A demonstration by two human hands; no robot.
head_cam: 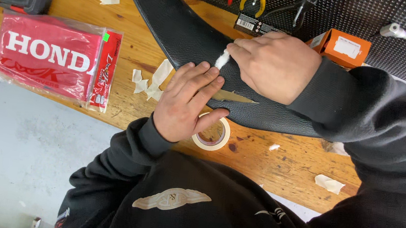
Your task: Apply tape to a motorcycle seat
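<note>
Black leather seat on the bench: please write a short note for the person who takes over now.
Left hand: flat on the black seat, fingers beside a slit in the leather.
Right hand: pinches a white tuft against the seat, above the slit.
Tape roll: on the wooden bench, partly under the left hand.
Torn tape scraps lie left of the seat.
Done: scraps already torn off.
Left: slit is open, no tape on it.

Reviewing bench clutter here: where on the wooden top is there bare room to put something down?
Bare wood lies between the red packet and the black seat cover, above the tape scraps, and right of the tape roll. It is crowded where the left hand and right hand meet.
</note>
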